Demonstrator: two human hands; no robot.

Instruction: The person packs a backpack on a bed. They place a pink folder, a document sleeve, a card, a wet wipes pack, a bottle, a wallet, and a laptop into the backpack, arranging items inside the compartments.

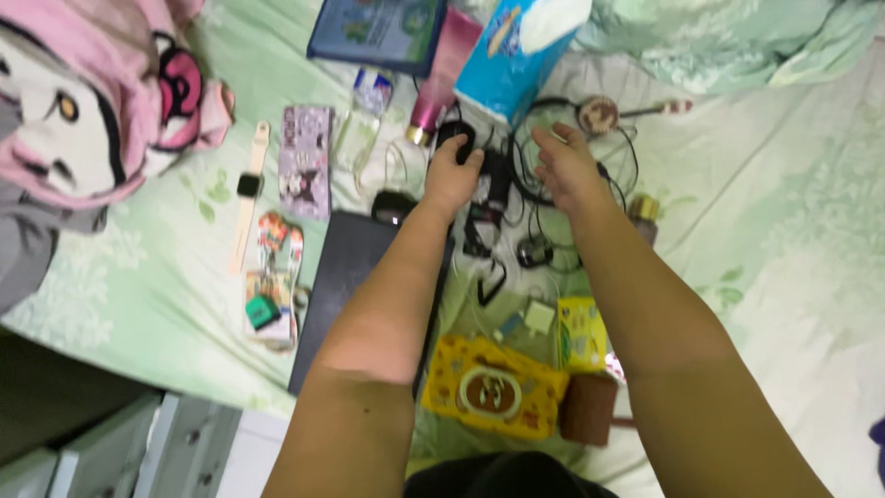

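I am leaning over the bed, its pale green sheet strewn with small things, and the sorting looks barely begun: almost everything still lies loose, and only one item is in my grip.

Largest near me is a dark flat laptop toward the near edge of the bed, half under my left forearm. Toward the far edge lie a blue flat book-like package and, just right of it, a blue and white tissue pack with white tissue showing at its top. Between them a pink tube with a gold cap points toward me.

At the near edge sits a yellow box with a round brown and white label, a brown pouch touching its right side, and a small yellow packet just beyond.

In the middle is a tangle of black cables. My left hand is closed over a small black mouse at the tangle's far left. My right hand hovers over the cables, fingers spread, holding nothing.

Toward the left edge lie a patterned phone case and a cream-strapped watch.
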